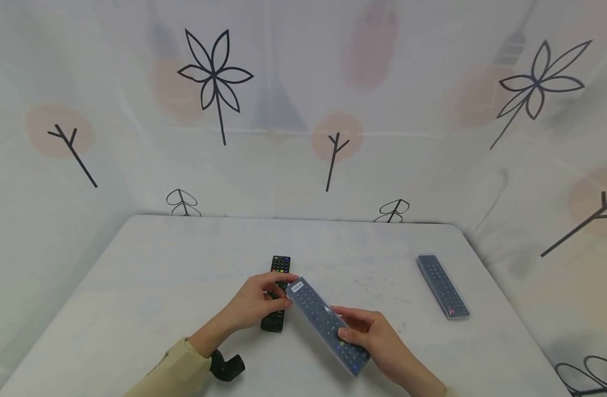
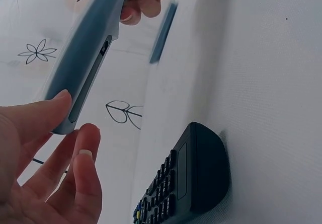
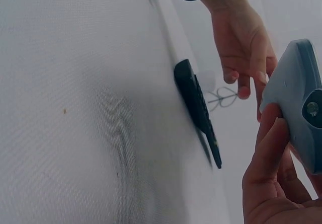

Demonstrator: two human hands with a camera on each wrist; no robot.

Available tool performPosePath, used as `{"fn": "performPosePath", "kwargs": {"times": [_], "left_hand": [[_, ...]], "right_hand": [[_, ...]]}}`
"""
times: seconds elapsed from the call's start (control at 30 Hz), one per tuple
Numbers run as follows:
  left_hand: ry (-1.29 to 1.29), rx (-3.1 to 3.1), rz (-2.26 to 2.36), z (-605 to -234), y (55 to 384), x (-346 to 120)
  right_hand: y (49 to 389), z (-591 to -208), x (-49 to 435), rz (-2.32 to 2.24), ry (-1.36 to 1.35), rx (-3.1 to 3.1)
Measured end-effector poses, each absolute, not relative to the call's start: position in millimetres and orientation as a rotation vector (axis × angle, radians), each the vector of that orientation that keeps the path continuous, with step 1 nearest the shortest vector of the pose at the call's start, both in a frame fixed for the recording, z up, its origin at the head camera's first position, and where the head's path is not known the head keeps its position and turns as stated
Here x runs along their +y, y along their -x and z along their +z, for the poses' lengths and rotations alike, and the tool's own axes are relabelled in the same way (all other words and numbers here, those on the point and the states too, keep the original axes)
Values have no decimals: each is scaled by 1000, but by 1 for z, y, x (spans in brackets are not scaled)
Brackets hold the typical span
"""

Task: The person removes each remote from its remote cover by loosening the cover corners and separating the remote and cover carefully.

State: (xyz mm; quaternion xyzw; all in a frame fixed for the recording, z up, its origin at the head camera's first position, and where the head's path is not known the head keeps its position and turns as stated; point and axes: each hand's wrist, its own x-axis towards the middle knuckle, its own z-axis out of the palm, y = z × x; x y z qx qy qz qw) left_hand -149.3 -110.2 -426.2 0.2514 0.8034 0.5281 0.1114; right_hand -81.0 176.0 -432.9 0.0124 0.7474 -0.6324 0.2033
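Observation:
A remote control in a clear bluish cover (image 1: pixel 328 325) is held at a slant above the white table. My right hand (image 1: pixel 375 339) grips its nearer end, thumb on the button side. At the far end, by a small white label, my left hand (image 1: pixel 256 302) pinches the cover between thumb and fingers; in the left wrist view the thumb (image 2: pixel 50 108) presses on that end. Beneath the left hand lies an uncovered black remote control (image 1: pixel 273 322), its middle partly hidden by the fingers. In the right wrist view this black remote (image 3: pixel 193 100) lies beyond the held one.
Another remote in a clear cover (image 1: pixel 442 286) lies on the right side of the table (image 1: pixel 184 264). A dark camera mount (image 1: pixel 227 366) sits on the left wrist. Patterned white cloth (image 1: pixel 283 176) hangs behind and along the sides.

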Motion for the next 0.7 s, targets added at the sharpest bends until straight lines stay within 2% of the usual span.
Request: {"fn": "performPosePath", "kwargs": {"times": [0.47,0.7], "left_hand": [[-749,2368,1582,-427,149,-111],[-731,2383,1598,-431,151,-111]], "right_hand": [[84,-436,179,-1750,47,1965],[83,-436,183,-1809,187,1799]]}}
